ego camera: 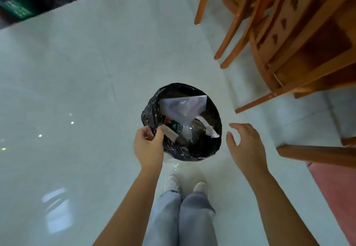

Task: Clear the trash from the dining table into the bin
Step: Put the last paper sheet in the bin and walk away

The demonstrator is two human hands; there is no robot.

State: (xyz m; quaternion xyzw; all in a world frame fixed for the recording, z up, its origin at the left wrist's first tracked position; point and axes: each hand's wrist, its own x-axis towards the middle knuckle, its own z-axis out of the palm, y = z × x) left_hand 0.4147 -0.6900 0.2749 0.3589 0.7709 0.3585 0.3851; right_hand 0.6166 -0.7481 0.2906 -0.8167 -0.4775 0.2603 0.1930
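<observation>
A round bin lined with a black plastic bag (212,149) stands on the floor straight below me. Inside lie a clear plastic bag (183,105), a plastic bottle with a dark label (185,128) and white paper scraps (212,132). My left hand (148,147) pinches the black liner at the bin's left rim. To the right of the bin, my right hand (246,143) hovers with fingers spread and nothing in it.
Wooden chairs (269,33) and a wooden table frame crowd the upper right. A chair with a red seat (335,188) is at the right edge. Glossy white floor tiles (77,91) spread to the left. My legs and shoes (185,197) are below the bin.
</observation>
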